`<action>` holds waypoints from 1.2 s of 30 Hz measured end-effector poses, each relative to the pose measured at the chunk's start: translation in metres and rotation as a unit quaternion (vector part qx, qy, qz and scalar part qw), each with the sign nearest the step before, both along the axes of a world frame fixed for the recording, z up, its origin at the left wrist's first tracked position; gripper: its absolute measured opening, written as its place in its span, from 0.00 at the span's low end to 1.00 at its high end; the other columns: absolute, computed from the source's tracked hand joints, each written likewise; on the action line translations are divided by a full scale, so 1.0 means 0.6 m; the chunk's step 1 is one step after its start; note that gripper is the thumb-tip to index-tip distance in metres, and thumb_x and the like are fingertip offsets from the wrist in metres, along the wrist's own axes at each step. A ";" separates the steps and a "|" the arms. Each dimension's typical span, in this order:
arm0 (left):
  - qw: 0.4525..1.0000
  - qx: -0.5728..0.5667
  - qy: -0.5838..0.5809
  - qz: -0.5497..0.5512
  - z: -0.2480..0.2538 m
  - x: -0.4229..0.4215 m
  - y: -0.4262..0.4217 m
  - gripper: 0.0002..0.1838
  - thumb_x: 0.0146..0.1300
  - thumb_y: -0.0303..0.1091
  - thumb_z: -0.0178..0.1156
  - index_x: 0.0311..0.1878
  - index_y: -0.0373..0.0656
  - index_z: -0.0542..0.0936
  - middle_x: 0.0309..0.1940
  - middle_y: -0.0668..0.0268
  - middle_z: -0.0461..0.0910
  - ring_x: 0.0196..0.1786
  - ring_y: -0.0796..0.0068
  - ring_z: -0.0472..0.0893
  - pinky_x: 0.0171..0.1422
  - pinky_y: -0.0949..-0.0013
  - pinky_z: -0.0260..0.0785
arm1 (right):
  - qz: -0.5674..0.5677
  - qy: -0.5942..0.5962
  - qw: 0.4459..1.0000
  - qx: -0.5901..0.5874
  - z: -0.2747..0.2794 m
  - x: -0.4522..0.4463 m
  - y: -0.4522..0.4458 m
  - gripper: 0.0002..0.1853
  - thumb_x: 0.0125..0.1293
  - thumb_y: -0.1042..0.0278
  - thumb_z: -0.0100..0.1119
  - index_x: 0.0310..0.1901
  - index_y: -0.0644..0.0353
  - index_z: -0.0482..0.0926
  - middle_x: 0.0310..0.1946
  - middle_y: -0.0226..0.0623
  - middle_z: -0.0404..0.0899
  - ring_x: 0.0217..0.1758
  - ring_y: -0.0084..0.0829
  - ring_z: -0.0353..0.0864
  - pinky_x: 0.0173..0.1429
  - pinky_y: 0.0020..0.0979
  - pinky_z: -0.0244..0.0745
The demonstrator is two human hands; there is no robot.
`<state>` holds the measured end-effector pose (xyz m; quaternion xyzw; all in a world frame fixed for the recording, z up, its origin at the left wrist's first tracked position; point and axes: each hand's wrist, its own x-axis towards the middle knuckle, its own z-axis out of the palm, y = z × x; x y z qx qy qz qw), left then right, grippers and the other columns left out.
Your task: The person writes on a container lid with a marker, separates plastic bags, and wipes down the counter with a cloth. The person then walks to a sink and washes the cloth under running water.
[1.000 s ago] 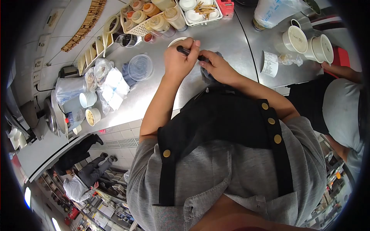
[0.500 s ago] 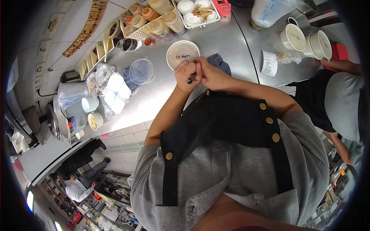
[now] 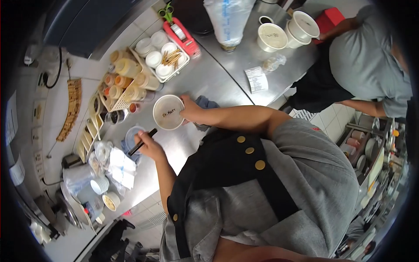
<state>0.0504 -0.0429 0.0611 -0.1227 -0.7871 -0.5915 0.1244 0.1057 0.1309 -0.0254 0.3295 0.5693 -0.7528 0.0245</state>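
My left hand [image 3: 150,147] is closed around a black marker [image 3: 142,142], which points down to the left. Right beside its fingers, partly covered by them, is a clear round plastic lid [image 3: 130,136] on a blue cloth; I cannot tell whether they touch it. My right hand [image 3: 188,109] grips the right side of a round white tub [image 3: 168,112] by its rim. Dark handwriting shows on the tub's round face. A dark blue-grey cloth [image 3: 207,104] lies just beyond the right wrist.
Sauce bottles [image 3: 126,67] fill a rack at the back. A white basket [image 3: 165,79] of small dishes and a red tape dispenser [image 3: 182,37] stand beside it. Bags [image 3: 103,150] and stacked cups [image 3: 100,185] lie left. Lidded tubs [image 3: 272,37], a receipt [image 3: 256,80] and a co-worker [image 3: 362,61] are right.
My hands have come apart from around the marker. The left moved toward the clear lid with the marker; the right took hold of the tub. The view has turned.
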 end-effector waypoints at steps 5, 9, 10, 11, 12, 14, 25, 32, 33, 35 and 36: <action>0.998 0.008 -0.066 0.016 -0.015 -0.002 -0.035 0.21 0.76 0.45 0.50 0.26 0.44 0.67 0.18 0.75 0.62 0.21 0.85 0.60 0.25 0.76 0.51 | 0.012 0.063 0.976 -0.209 0.091 0.098 0.113 0.32 0.59 0.84 0.51 0.68 0.62 0.60 0.61 0.46 0.69 0.59 0.48 0.78 0.49 0.47 0.88; 0.995 -0.020 -0.095 -0.002 -0.037 0.008 -0.053 0.22 0.76 0.46 0.50 0.27 0.43 0.67 0.19 0.72 0.65 0.22 0.84 0.63 0.27 0.76 0.55 | -0.056 0.074 0.993 -0.073 0.253 0.241 0.249 0.35 0.58 0.84 0.50 0.70 0.62 0.60 0.61 0.47 0.72 0.56 0.41 0.82 0.49 0.40 0.88; 0.995 -0.021 -0.096 -0.006 -0.046 0.009 -0.055 0.22 0.76 0.46 0.50 0.27 0.43 0.67 0.19 0.72 0.65 0.22 0.84 0.63 0.27 0.76 0.55 | -0.091 0.065 0.994 -0.016 0.283 0.273 0.284 0.35 0.58 0.85 0.49 0.70 0.64 0.60 0.60 0.48 0.73 0.55 0.42 0.83 0.48 0.40 0.89; 0.995 -0.021 -0.096 -0.021 -0.057 0.011 -0.056 0.22 0.76 0.46 0.50 0.27 0.43 0.68 0.20 0.71 0.66 0.24 0.82 0.65 0.30 0.76 0.57 | -0.124 0.078 0.989 0.023 0.309 0.303 0.318 0.35 0.58 0.85 0.48 0.70 0.64 0.59 0.59 0.47 0.74 0.54 0.40 0.84 0.47 0.38 0.89; 0.995 -0.019 -0.096 -0.037 -0.067 0.013 -0.056 0.22 0.76 0.46 0.50 0.27 0.42 0.68 0.21 0.70 0.68 0.26 0.81 0.68 0.33 0.75 0.60 | -0.156 0.090 0.982 0.064 0.328 0.327 0.351 0.35 0.58 0.85 0.48 0.71 0.64 0.59 0.59 0.47 0.75 0.53 0.39 0.84 0.46 0.36 0.89; 0.994 -0.042 -0.085 -0.062 -0.081 0.014 -0.041 0.15 0.73 0.40 0.50 0.32 0.40 0.70 0.26 0.68 0.70 0.30 0.78 0.69 0.37 0.74 0.61 | -0.214 0.094 0.958 0.169 0.349 0.359 0.408 0.36 0.58 0.85 0.47 0.71 0.65 0.58 0.57 0.51 0.76 0.51 0.40 0.85 0.46 0.35 0.89; 0.948 -0.138 -0.192 -0.211 -0.082 0.041 0.049 0.06 0.69 0.25 0.50 0.45 0.39 0.75 0.39 0.65 0.79 0.34 0.76 0.79 0.37 0.73 0.69 | -0.405 0.074 0.911 0.032 0.158 0.321 0.628 0.28 0.62 0.87 0.42 0.66 0.72 0.55 0.55 0.62 0.71 0.41 0.59 0.85 0.40 0.38 0.92; 0.927 -0.182 -0.023 -0.326 -0.066 0.090 0.133 0.13 0.57 0.17 0.54 0.44 0.39 0.78 0.44 0.58 0.76 0.44 0.65 0.79 0.43 0.67 0.73 | -0.460 -0.018 0.844 0.275 0.137 0.380 0.520 0.29 0.68 0.70 0.59 0.67 0.66 0.59 0.52 0.49 0.75 0.38 0.40 0.85 0.36 0.42 0.83; 0.916 -0.178 -0.028 -0.360 -0.047 0.107 0.158 0.14 0.55 0.16 0.54 0.44 0.40 0.79 0.44 0.58 0.76 0.45 0.62 0.79 0.45 0.66 0.73 | -0.397 -0.018 0.804 0.443 0.118 0.409 0.496 0.26 0.67 0.70 0.60 0.64 0.63 0.64 0.51 0.45 0.75 0.38 0.38 0.85 0.37 0.39 0.82; 0.891 -0.172 -0.010 -0.420 -0.054 0.133 0.198 0.16 0.54 0.16 0.55 0.44 0.43 0.80 0.46 0.58 0.75 0.46 0.59 0.79 0.47 0.64 0.74 | -0.175 0.033 0.738 0.651 0.077 0.453 0.447 0.22 0.64 0.70 0.62 0.59 0.57 0.72 0.48 0.37 0.76 0.38 0.37 0.83 0.40 0.36 0.80; 0.878 -0.172 0.014 -0.446 -0.065 0.143 0.216 0.17 0.54 0.17 0.55 0.45 0.45 0.80 0.48 0.59 0.75 0.46 0.58 0.80 0.47 0.64 0.74 | -0.027 0.080 0.720 0.688 0.061 0.466 0.429 0.20 0.62 0.70 0.63 0.56 0.52 0.75 0.47 0.33 0.77 0.38 0.37 0.83 0.41 0.35 0.79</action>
